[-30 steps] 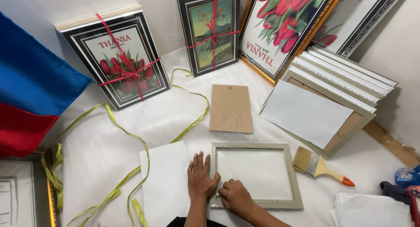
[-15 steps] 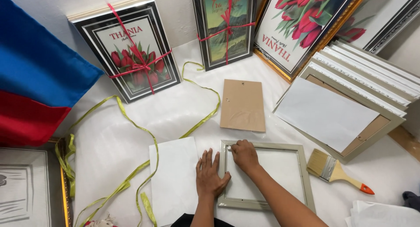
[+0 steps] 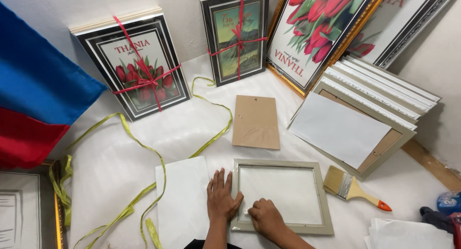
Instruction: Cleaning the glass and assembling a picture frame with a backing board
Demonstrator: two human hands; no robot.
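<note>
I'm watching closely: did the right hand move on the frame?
Yes. The right hand slid from the top left corner of the grey frame down to its bottom left.

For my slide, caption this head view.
Left hand steadies grey picture frame while right hand presses its glass.

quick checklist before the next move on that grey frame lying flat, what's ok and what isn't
1. Frame lies flat on the white sheet: ok, the grey frame rests level on the white sheet.
2. Frame steadied: ok, the left hand lies flat over its left edge.
3. Working hand placed: ok, the right hand sits at the lower left of the pane; what its fingertips pinch, cannot tell.
4. Backing board within reach: ok, the brown board lies just beyond the frame, apart from it.
5. Brush to hand: ok, the paintbrush lies to the right of the frame.
6. Loose ribbon clear of the frame: ok, the yellow-green ribbon stays left of it.
</note>
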